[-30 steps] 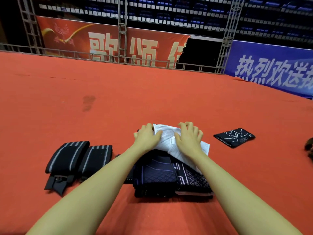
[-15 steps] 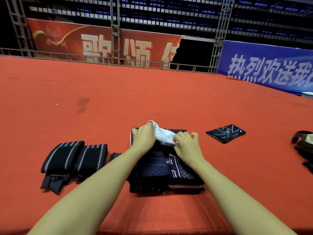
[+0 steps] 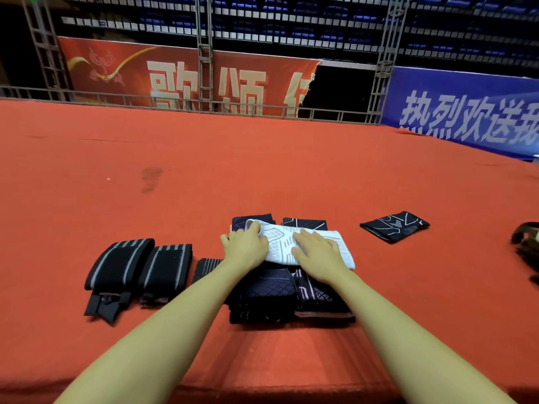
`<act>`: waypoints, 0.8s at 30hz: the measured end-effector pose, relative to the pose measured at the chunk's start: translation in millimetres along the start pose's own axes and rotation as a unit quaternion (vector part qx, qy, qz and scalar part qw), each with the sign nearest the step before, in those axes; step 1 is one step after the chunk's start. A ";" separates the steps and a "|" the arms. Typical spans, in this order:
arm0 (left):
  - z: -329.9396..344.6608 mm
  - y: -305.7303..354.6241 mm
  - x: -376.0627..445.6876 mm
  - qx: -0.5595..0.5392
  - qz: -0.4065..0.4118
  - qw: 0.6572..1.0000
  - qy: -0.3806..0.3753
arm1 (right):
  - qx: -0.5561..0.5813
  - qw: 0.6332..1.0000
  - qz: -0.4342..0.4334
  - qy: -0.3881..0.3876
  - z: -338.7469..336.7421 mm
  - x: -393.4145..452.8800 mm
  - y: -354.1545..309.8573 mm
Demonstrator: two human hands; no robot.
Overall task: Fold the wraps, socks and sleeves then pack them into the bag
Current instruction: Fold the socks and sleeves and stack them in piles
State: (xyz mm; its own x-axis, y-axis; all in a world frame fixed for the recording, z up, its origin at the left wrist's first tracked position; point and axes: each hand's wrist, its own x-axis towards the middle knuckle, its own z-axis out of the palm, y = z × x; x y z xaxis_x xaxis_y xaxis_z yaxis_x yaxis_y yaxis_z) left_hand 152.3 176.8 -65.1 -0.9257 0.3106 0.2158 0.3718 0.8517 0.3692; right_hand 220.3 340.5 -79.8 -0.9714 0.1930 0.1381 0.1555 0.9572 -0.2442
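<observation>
Red carpet (image 3: 262, 170): white sleeve (image 3: 280, 243) now flat on stack (image 3: 271, 295), both grips L (image 3: 245, 249) / R (image 3: 318, 255) open-palmed.

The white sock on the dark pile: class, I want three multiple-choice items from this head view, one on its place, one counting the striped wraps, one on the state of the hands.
1. Where does the white sock lie?
A. on the dark folded pile
B. beside the wraps
C. in the bag

2. How many large striped wraps lie side by side at the left?
A. one
B. two
C. four

3. How do the hands meet the sock?
A. both lifted off it
B. both flat on it
C. one holds a wrap

Key: 1 A, dark fabric shows around it. 2 B, two lie together, with a smaller striped piece beside them. 3 B, the left hand and right hand press with straight fingers.
</observation>
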 end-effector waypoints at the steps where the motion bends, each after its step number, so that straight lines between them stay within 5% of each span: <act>1: 0.1 1.3 -0.3 -0.015 0.004 1.000 0.001 | -0.005 0.999 0.013 -0.045 3.4 -0.3 0.8; 9: 2.8 4.5 -3.0 -0.046 0.006 0.999 0.011 | 0.010 0.995 0.035 -0.094 14.2 0.2 4.4; 14: 0.2 12.3 5.3 -0.212 0.030 0.976 0.039 | 0.032 0.995 0.035 -0.088 10.3 4.7 6.5; 20: -10.8 36.7 1.8 -0.383 0.080 0.912 0.124 | 0.147 0.983 0.028 0.102 9.3 -3.4 10.6; 24: -8.2 67.4 -1.4 -0.443 0.099 0.889 0.061 | 0.276 0.944 0.040 0.177 -0.1 -9.6 18.9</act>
State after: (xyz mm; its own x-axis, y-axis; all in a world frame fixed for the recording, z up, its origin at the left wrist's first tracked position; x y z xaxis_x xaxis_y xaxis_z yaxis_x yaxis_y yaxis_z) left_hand 179.2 230.3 -33.2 -0.8418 0.3240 0.4317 0.4847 0.1015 0.8688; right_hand 232.6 356.7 -85.6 -0.8250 0.4127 0.3861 0.0129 0.6967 -0.7172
